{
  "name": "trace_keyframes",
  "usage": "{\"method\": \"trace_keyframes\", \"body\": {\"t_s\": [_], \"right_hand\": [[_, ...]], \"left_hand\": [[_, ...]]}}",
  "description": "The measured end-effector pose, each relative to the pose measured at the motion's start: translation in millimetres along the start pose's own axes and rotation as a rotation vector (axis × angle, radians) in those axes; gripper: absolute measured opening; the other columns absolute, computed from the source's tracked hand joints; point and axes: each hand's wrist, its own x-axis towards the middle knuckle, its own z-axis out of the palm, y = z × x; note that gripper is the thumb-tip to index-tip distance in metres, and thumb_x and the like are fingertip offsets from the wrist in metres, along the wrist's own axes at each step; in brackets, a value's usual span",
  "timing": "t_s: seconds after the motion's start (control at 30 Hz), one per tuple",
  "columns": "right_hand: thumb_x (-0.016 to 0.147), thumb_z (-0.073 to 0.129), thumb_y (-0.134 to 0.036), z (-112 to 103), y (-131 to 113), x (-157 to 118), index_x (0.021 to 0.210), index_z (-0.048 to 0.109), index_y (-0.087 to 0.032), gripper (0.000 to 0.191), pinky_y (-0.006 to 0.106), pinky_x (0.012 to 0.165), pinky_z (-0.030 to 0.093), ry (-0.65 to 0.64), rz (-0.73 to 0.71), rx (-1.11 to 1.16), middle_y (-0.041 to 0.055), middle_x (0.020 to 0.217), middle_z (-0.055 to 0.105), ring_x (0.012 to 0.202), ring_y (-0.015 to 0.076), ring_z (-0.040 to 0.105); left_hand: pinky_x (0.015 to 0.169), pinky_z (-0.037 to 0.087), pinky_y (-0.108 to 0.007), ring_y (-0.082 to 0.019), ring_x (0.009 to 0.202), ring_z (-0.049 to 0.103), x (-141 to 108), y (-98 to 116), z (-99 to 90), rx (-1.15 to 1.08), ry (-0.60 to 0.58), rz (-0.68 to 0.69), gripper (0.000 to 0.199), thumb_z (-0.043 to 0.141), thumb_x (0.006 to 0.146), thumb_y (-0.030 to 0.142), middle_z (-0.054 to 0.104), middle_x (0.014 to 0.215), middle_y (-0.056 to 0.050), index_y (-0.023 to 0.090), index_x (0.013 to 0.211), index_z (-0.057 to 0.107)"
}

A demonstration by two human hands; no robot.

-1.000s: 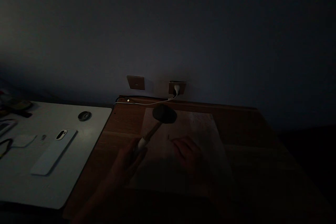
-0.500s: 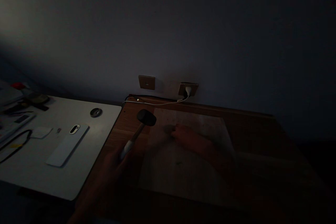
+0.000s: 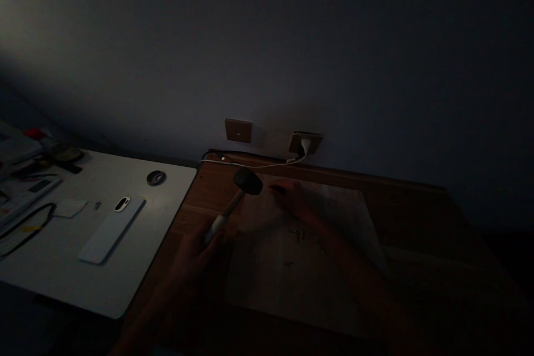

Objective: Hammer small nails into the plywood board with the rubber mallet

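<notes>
My left hand (image 3: 200, 247) is closed round the pale grip of a mallet (image 3: 248, 181), whose dark head is raised over the left edge of a thin board (image 3: 258, 283). Near the far edge of that board, my right hand (image 3: 290, 198) has its fingers curled down and drawn together. Whatever may be in them is lost in the dark. Closer to me, several small metal pieces (image 3: 297, 235), perhaps screws, lie on the board beside my right forearm. Another small thin piece (image 3: 288, 263) lies apart from them.
On the left, a white table (image 3: 125, 289) holds a white phone (image 3: 112, 231), a roll of tape (image 3: 156, 178), a black cable (image 3: 50, 217) and dim clutter. A plug (image 3: 306, 146) sits in a wall socket behind the wooden table (image 3: 183, 206), with cables along its back edge.
My right hand has moved toward the board's far edge, and small metal pieces now show on the board. The mallet has shifted a little to the right in my left hand.
</notes>
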Motion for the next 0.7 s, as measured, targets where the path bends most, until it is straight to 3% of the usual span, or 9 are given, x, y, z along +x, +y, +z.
{"method": "trace_keyframes", "body": {"t_s": [0.27, 0.47, 0.7], "right_hand": [[0.086, 0.059, -0.016, 1, -1, -6, 0.101, 0.076, -0.022, 0.023, 0.037, 0.087, 0.057, 0.013, 0.025, 0.011, 0.0082, 0.104, 0.080, 0.093, 0.0232, 0.075], [0.089, 0.058, -0.014, -2, -9, -5, 0.097, 0.073, -0.020, 0.018, 0.036, 0.088, 0.053, -0.021, 0.001, -0.011, 0.0091, 0.100, 0.076, 0.095, 0.0224, 0.070], [0.093, 0.055, -0.015, -4, -13, -5, 0.109, 0.071, -0.019, 0.023, 0.036, 0.089, 0.052, -0.033, 0.036, -0.025, 0.0096, 0.107, 0.073, 0.098, 0.0213, 0.067]], "left_hand": [[0.060, 0.048, -0.027, -0.022, 0.071, 0.064, 3, -3, 5.6, -0.011, -0.041, 0.005, 0.045, 0.059, 0.083, 0.055, 0.070, 0.081, -0.003, 0.016, 0.103, 0.069], [0.052, 0.039, -0.023, -0.017, 0.060, 0.057, 5, 2, 7.3, 0.010, -0.056, -0.004, 0.045, 0.056, 0.085, 0.057, 0.062, 0.069, 0.001, 0.016, 0.097, 0.069], [0.055, 0.040, -0.023, -0.016, 0.063, 0.059, 13, -2, 10.5, 0.059, -0.060, 0.094, 0.041, 0.055, 0.089, 0.054, 0.064, 0.072, 0.001, 0.017, 0.101, 0.067]]}}
